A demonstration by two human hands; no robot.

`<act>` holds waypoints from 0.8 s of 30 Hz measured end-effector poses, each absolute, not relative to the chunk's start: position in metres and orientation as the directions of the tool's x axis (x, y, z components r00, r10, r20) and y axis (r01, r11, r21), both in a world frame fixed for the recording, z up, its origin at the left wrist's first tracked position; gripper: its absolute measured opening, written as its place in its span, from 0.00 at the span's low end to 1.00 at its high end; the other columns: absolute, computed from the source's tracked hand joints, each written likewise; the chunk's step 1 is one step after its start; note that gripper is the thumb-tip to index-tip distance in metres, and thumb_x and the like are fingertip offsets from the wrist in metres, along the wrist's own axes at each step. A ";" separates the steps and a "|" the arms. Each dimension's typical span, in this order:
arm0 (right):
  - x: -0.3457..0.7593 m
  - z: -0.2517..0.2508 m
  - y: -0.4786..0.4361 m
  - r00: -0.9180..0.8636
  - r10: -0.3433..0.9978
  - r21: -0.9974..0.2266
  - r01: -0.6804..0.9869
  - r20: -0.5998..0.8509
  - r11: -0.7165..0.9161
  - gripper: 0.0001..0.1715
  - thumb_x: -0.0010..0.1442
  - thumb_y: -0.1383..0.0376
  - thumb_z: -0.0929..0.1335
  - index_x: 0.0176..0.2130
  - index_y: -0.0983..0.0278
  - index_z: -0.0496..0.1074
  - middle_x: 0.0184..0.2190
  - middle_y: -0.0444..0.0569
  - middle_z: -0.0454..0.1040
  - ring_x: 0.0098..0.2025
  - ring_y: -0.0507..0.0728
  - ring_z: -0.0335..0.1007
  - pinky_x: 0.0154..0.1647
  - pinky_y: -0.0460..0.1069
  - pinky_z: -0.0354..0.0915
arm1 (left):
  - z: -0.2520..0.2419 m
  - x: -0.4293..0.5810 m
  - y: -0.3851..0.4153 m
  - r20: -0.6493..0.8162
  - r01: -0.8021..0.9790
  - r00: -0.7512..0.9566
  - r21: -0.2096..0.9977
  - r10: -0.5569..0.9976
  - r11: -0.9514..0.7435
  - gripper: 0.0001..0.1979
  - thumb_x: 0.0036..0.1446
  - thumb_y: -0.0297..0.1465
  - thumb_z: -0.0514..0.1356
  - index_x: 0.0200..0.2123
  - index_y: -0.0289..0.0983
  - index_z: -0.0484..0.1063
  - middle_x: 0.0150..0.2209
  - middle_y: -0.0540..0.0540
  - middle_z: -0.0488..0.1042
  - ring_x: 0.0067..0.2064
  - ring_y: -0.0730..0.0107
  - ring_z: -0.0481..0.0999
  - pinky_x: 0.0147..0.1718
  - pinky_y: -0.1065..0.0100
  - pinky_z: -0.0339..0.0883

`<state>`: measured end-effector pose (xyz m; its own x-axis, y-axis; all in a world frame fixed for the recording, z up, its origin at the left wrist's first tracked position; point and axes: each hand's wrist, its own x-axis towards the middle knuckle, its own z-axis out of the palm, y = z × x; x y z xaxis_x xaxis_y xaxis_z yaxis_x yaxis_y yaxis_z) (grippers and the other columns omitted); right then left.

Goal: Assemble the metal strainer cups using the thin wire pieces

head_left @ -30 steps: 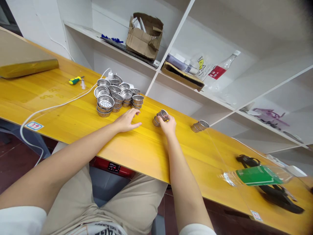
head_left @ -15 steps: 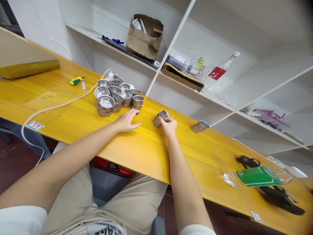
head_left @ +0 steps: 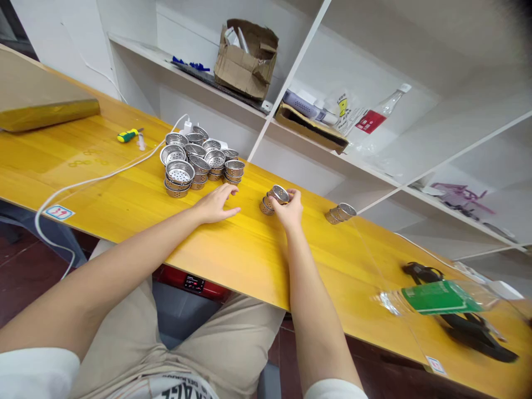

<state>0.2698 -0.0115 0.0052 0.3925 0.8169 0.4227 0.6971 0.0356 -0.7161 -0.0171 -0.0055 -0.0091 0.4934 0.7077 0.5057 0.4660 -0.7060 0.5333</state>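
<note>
At the middle of a yellow wooden bench (head_left: 249, 249), the right hand (head_left: 288, 213) curls its fingers (head_left: 294, 194) closed around a small stack of perforated stainless-steel strainer cups (head_left: 272, 199), which could tip and roll if the grip slips on the smooth metal. The open left hand (head_left: 216, 205) rests just beside a heap of matching steel cups (head_left: 178, 174), where a careless knock could topple them. White shelving (head_left: 291, 72) holding a torn cardboard box (head_left: 245, 58) rises behind.

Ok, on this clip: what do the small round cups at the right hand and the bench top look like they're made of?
The small round cups look like stainless steel: a bright grey metallic sheen, thin walls and, on those in the pile, punched holes. The bench top looks like varnished wood, glossy yellow with grain-like streaks, though a laminate could look the same.
</note>
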 end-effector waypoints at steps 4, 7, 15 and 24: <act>0.271 0.005 -0.011 0.409 0.823 -0.749 0.662 0.394 0.030 0.47 0.45 0.47 0.77 0.58 0.60 0.63 0.50 0.55 0.77 0.51 0.65 0.74 0.54 0.59 0.67 | -0.008 -0.017 -0.007 0.483 0.474 0.502 0.541 0.718 -0.695 0.26 0.61 0.46 0.60 0.56 0.38 0.64 0.53 0.39 0.72 0.51 0.55 0.75 0.54 0.54 0.70; 0.271 0.004 -0.009 0.402 0.828 -0.755 0.654 0.390 0.038 0.51 0.45 0.47 0.77 0.61 0.61 0.61 0.51 0.56 0.76 0.52 0.66 0.74 0.56 0.60 0.67 | -0.008 -0.017 -0.007 0.475 0.478 0.505 0.542 0.721 -0.691 0.26 0.61 0.46 0.60 0.56 0.38 0.64 0.53 0.40 0.72 0.50 0.55 0.75 0.54 0.54 0.70; 0.281 -0.002 -0.003 0.402 0.856 -0.758 0.652 0.325 -0.017 0.61 0.40 0.46 0.79 0.65 0.61 0.59 0.49 0.56 0.76 0.52 0.68 0.74 0.57 0.63 0.67 | -0.008 -0.017 -0.007 0.474 0.477 0.510 0.538 0.718 -0.695 0.26 0.61 0.46 0.60 0.57 0.38 0.63 0.53 0.40 0.71 0.51 0.55 0.75 0.53 0.55 0.69; 0.281 -0.015 0.001 0.392 0.863 -0.784 0.620 0.320 0.009 0.65 0.37 0.48 0.81 0.67 0.61 0.58 0.53 0.58 0.75 0.56 0.69 0.73 0.60 0.63 0.66 | -0.009 -0.016 -0.007 0.473 0.476 0.508 0.542 0.720 -0.692 0.26 0.60 0.46 0.60 0.56 0.38 0.64 0.53 0.40 0.71 0.49 0.56 0.75 0.52 0.55 0.70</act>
